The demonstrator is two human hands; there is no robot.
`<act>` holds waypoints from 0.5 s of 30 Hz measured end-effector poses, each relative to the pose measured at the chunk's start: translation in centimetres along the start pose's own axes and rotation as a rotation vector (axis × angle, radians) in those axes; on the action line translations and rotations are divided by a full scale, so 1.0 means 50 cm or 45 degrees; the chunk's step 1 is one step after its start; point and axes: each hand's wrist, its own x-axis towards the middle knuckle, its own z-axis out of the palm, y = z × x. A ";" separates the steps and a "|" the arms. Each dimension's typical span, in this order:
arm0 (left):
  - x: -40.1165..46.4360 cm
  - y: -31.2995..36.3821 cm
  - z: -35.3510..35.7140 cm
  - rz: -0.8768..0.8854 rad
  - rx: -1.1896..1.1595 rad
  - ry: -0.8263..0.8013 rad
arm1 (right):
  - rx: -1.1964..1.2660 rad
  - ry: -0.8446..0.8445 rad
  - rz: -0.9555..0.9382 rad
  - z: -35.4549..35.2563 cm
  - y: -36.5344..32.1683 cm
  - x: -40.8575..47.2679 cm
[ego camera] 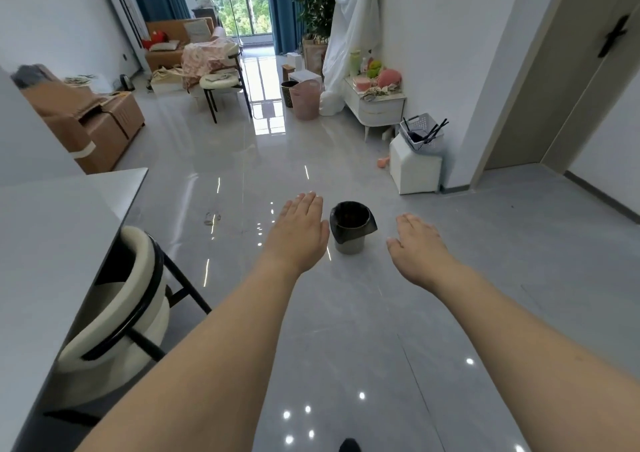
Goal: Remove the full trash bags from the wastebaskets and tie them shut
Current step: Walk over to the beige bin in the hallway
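Note:
A small grey wastebasket [349, 245] stands on the tiled floor ahead of me, lined with a black trash bag [351, 223] whose edge is folded out over the rim. My left hand [299, 230] is stretched out flat, palm down, just left of the basket and not touching it. My right hand [417, 247] is stretched out the same way a little to the right of it, fingers apart. Both hands hold nothing. Farther back a pink wastebasket [304, 100] and a dark patterned one [288, 92] stand side by side.
A grey table [52, 230] with a cream chair [114, 309] tucked under it is close on my left. A white stool [415, 172] with a basket sits by the right wall, beside a white cabinet [375, 105]. Cardboard boxes [97, 122] lie at the left.

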 end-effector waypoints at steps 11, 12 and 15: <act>0.418 -0.049 0.089 -0.026 -0.067 -0.055 | 0.021 -0.059 0.027 -0.038 0.098 0.389; 0.452 -0.053 0.107 -0.029 -0.067 -0.073 | 0.026 -0.073 0.027 -0.032 0.111 0.426; 0.561 -0.066 0.161 -0.039 -0.072 -0.094 | 0.033 -0.082 0.011 -0.022 0.152 0.550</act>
